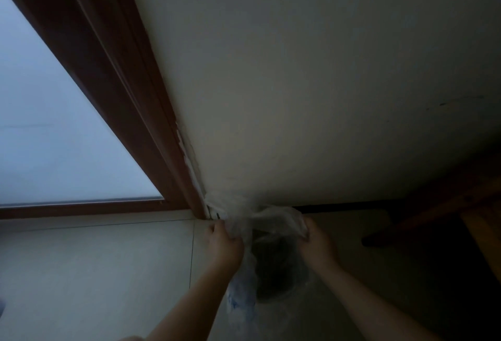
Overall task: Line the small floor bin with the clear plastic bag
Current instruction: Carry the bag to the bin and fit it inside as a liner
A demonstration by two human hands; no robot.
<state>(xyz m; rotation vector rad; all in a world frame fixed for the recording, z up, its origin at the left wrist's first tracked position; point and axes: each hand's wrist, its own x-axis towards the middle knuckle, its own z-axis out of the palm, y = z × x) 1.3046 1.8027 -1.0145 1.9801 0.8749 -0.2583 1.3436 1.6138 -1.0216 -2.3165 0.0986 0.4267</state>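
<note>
The room is dark. The bin (276, 267) stands on the floor (108, 273) at about 6 o'clock, close to the wall (298, 83). The clear bag (271, 218) is bunched over its top. The left hand (226, 245) has its grip closed on the bag at the bin's 9 o'clock side. The right hand (315, 240) has its grip closed on the bag at 3 o'clock. A brown door frame (108, 69) runs up toward 11 o'clock.

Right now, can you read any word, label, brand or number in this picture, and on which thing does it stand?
None can be read.
clear plastic bag: faint blue marks low on it, too blurred to tell if they are print.
bin, wall: no text shows.
</note>
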